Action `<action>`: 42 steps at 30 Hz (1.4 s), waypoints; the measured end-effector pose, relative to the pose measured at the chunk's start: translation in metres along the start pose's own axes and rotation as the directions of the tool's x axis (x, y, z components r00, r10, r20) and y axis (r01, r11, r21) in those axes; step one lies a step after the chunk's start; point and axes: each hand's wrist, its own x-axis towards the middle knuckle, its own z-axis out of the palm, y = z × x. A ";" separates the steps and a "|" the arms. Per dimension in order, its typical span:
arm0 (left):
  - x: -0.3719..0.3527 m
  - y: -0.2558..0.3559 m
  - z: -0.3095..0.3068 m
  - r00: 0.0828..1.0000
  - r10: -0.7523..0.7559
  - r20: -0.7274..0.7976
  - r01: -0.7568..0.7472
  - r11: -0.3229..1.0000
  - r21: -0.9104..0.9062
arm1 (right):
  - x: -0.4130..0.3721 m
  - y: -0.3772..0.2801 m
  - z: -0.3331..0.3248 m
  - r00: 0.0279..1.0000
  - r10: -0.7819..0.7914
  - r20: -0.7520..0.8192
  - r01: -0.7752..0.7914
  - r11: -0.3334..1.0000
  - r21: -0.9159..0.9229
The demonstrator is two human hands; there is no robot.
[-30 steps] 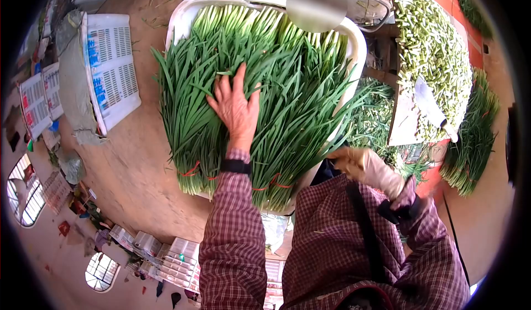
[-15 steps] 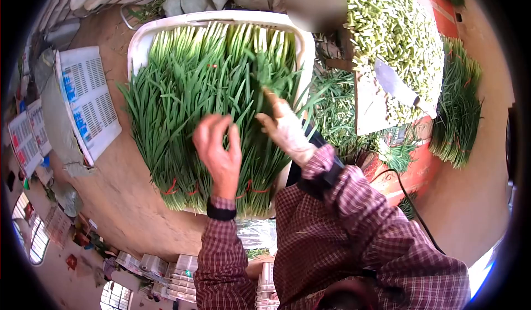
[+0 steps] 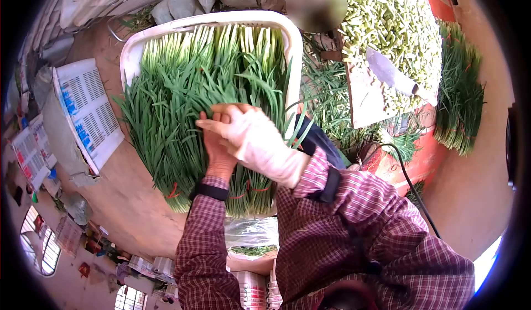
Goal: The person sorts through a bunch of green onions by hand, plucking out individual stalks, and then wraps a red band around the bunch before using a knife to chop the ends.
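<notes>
Bundles of long green garlic chives fill a white plastic basket, pale stem ends along its far and near sides. Over the middle of the leaves, my bare left hand is partly covered by my right hand, so most of its fingers are hidden. My right hand, in a pale glove, crosses in front of it with its fingers bent and drawn together, pointing left. Whatever lies between the fingers cannot be made out. Red ties bind stems at the near side.
On the right, a board holds a heap of chopped pale stems and a cleaver. Bundled chives lie farther right. Loose leaves are beside the basket. A white crate stands at left; a dark cable runs at right.
My right hand has moved left and now crosses over my left hand; before, the two were apart with fingers spread. The blurred leaves by my right hand now lie still. The view has shifted slightly.
</notes>
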 end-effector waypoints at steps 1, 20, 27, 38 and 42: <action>0.002 0.016 -0.048 0.998 0.060 0.032 -0.068 0.937 0.344 | -0.011 0.008 -0.009 0.998 -0.033 -0.046 0.035 0.999 0.040; -0.007 0.007 -0.046 0.983 0.102 -0.152 -0.076 0.983 0.168 | -0.055 0.100 0.011 0.936 0.080 0.343 0.084 0.896 -0.436; -0.002 0.043 -0.045 0.975 0.217 -0.039 -0.191 0.918 0.349 | -0.045 0.098 -0.003 0.997 -0.070 -0.010 0.067 0.981 -0.184; 0.004 0.029 -0.038 0.978 0.208 -0.018 -0.195 0.938 0.285 | -0.050 0.125 0.081 0.996 -0.083 -0.022 0.086 0.948 0.308; 0.000 0.024 -0.037 0.976 0.208 -0.071 -0.180 0.943 0.281 | -0.054 0.126 0.068 0.974 -0.081 -0.212 0.136 0.955 0.262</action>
